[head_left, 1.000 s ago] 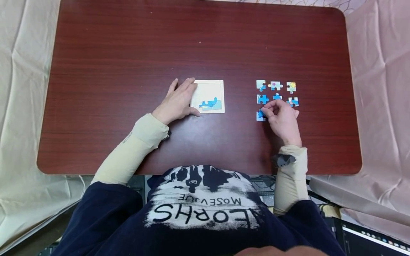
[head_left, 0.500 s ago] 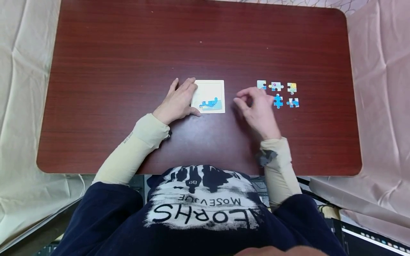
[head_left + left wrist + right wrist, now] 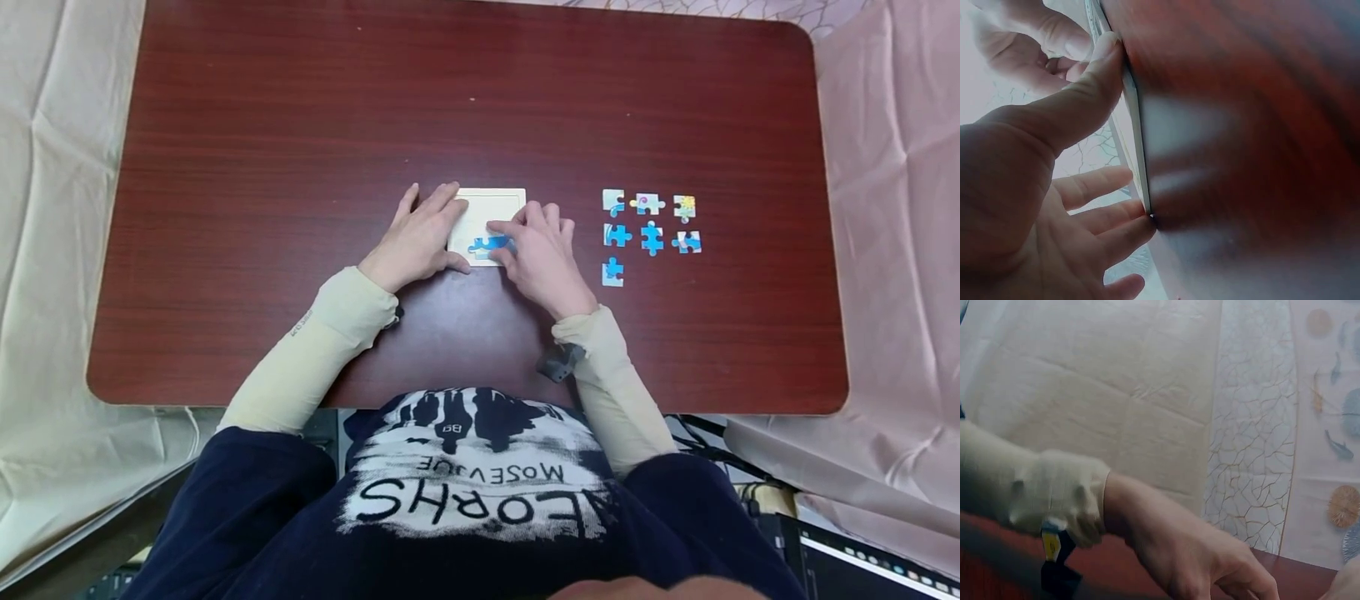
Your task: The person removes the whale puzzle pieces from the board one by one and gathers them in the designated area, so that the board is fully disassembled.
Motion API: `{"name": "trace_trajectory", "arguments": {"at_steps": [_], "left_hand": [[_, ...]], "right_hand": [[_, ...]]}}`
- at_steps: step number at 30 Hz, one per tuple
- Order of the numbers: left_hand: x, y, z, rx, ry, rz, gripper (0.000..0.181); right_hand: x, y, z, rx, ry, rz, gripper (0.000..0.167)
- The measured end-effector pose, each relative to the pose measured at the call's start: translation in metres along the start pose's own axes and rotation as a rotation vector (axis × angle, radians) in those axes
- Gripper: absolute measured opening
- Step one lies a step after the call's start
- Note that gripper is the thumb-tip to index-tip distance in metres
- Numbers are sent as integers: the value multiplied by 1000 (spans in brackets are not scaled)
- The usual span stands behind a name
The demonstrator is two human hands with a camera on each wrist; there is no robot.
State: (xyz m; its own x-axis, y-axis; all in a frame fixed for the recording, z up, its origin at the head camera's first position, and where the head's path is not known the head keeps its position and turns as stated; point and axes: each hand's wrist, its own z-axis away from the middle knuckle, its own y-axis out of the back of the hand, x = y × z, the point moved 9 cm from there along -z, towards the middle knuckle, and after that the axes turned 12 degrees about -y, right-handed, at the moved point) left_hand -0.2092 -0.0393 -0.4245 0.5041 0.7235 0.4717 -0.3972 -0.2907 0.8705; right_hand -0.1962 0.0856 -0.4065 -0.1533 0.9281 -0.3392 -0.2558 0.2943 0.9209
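Observation:
A small white puzzle tray [image 3: 487, 202] lies in the middle of the table, with interlocking blue puzzle pieces [image 3: 486, 243] along its near side. My left hand [image 3: 412, 240] grips the tray's left side, thumb at the near corner and fingers along the far part. In the left wrist view the tray's edge [image 3: 1139, 144] shows between thumb and fingers. My right hand [image 3: 547, 258] is over the near right corner, its index finger and thumb on either side of a blue piece that it partly hides. In the right wrist view, the lower frame edge cuts off the right fingertips.
Several loose puzzle pieces [image 3: 651, 238] lie in rows to the right of the tray, with one corner piece [image 3: 612, 272] nearest me. The reddish-brown table [image 3: 300, 125] has rounded corners. Pale curtains [image 3: 60, 208] hang at both sides.
My right hand has moved left from the loose pieces to the tray's near right corner. The loose pieces lie where they lay. My left hand has stayed on the tray.

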Motion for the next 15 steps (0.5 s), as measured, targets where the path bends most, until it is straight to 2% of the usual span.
{"name": "trace_trajectory", "arguments": {"at_steps": [5,8,11,15], "left_hand": [[-1,0,0,-1,-1,-6,94],[-1,0,0,-3,-4,-7,94],[-2,0,0,-5,-5,-8,95],[-1,1,0,-6,-6,-14,95]], "right_hand": [[-16,-4,-3,-16,163,76,37],[-24,-7,-4,-47,243,107,41],[-29,-10,-7,-76,284,136,43],[-30,-9,-13,-93,301,144,37]]}}
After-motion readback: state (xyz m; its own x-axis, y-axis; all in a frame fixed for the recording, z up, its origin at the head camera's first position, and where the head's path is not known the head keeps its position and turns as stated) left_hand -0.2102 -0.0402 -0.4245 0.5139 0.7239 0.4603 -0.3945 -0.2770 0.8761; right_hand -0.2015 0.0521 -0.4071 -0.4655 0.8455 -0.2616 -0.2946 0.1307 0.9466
